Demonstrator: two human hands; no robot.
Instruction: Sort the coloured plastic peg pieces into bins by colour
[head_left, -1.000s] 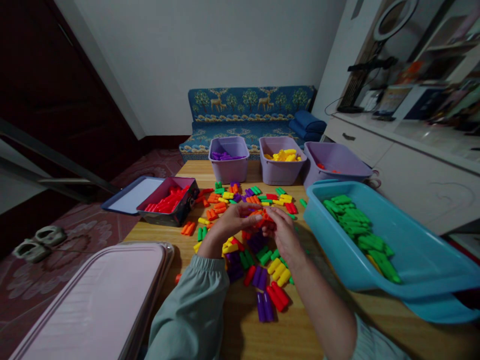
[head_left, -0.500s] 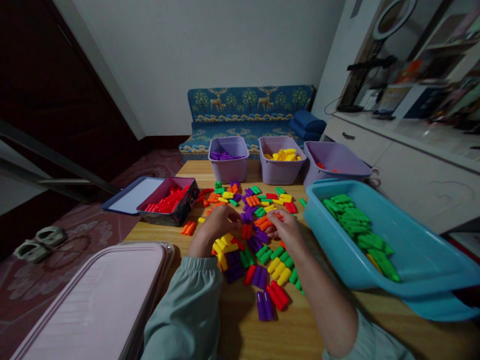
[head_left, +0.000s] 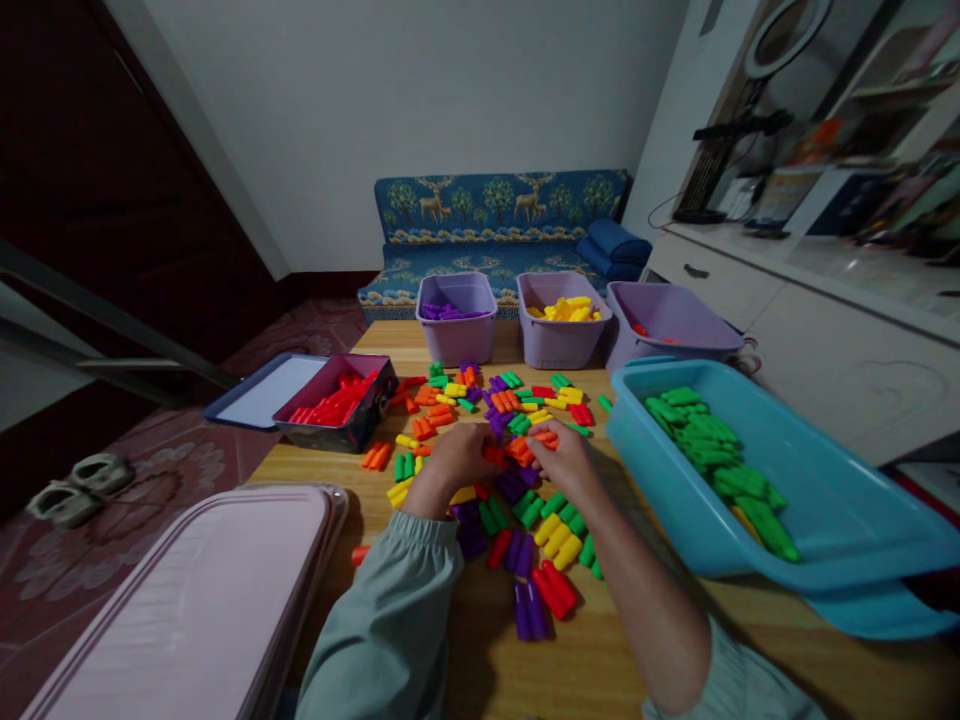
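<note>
Several small plastic pieces in red, orange, yellow, green and purple (head_left: 525, 560) lie scattered over the wooden table (head_left: 592, 670). My left hand (head_left: 454, 462) rests curled on the pile, its fingers closed around red and orange pieces. Just right of it, my right hand (head_left: 564, 458) pinches orange pieces (head_left: 534, 443) between thumb and fingers. The two hands almost meet above the middle of the pile.
Three lilac bins stand at the back: one with purple pieces (head_left: 457, 318), one with yellow (head_left: 562, 320), one with red (head_left: 671, 325). A blue tub of green pieces (head_left: 757, 480) is at the right, a dark box of red pieces (head_left: 337, 400) at the left, a pink lid (head_left: 195, 610) near left.
A second ago both hands were raised together holding orange pieces. They dropped and spread onto the pile, and now they have come back together, gathering orange and red pieces.
</note>
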